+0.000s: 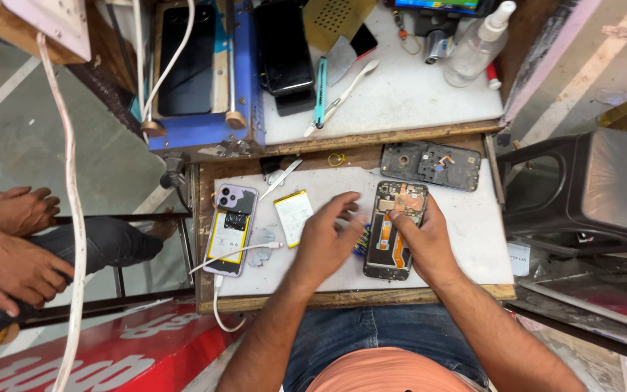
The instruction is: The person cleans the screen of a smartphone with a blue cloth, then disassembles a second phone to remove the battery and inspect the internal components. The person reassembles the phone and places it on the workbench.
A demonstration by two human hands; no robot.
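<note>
Hands apart: your right hand [421,243] pins the opened phone [393,229] flat on the desk [473,232]; left hand [328,236] hovers empty beside it. Press lightly, steady that phone.

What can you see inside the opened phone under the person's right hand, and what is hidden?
Inside the opened phone, an orange flex cable and a dark battery bay show. The right hand covers part of its upper right side.

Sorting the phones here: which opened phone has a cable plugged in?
The lilac phone on the mat's left, white cable attached. The opened phone under the right hand has none.
</note>
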